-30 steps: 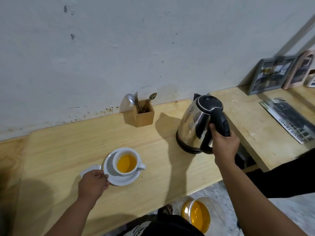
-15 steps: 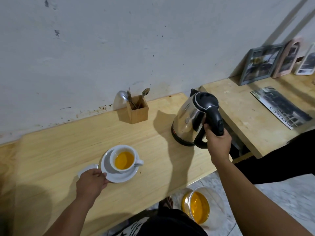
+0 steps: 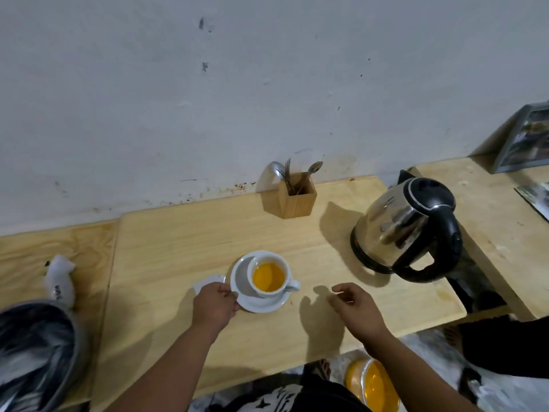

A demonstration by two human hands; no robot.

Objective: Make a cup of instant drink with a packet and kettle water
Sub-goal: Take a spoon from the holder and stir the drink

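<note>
With the kettle [image 3: 407,227] standing untouched at far right and the cup [image 3: 269,276] already holding orange drink, the left hand [image 3: 215,306] pinches the saucer [image 3: 258,304] rim while the right hand [image 3: 356,307] hovers loosely curled and empty beside it, so stirring with a spoon [image 3: 315,167] from the far holder [image 3: 297,194] seems next.

Left hand [image 3: 214,304] curled closed; right hand [image 3: 356,307] hovers empty, fingers loose.

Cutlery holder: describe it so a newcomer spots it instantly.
Find the pale wooden table against the white wall. At its back edge, left of the steel kettle, stands the cutlery holder, a small square wooden box. It alone has a fork and spoons sticking out of its top.
</note>
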